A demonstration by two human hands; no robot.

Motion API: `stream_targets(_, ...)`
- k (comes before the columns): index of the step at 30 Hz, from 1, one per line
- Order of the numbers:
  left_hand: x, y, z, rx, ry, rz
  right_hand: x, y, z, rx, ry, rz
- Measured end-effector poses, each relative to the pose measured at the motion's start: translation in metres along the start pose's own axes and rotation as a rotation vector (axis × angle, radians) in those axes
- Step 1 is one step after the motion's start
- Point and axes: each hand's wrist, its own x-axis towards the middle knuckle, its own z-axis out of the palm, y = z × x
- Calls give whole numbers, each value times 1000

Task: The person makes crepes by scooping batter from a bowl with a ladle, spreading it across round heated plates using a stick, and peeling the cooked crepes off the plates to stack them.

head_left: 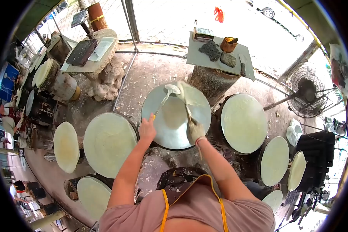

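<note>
Left fingers (149, 121) curl around a pale-coated, long-handled metal ladle (173, 89), likely light, stiff and slippery-bowled, best held low; right fingers (194, 127) clasp a slim, blurred, brownish tool (188, 111)

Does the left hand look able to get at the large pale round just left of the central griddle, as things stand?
Probably yes: the left hand is close to the pale round, with nothing visible between them. However, it holds a ladle, so it isn't free to grasp.
</note>
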Motion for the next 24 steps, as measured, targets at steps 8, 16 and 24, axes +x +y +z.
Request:
stream_targets(8,-15,-42,-11,-31,143,16,2,-72,-53,278,-69,422)
stream_targets(16,-58,-68,-32,-60,139,-67,18,-57,-63,773,12,680)
stream_targets(24,-113,-67,-55,-157,108,-203,37,-32,-83,454,-508,255)
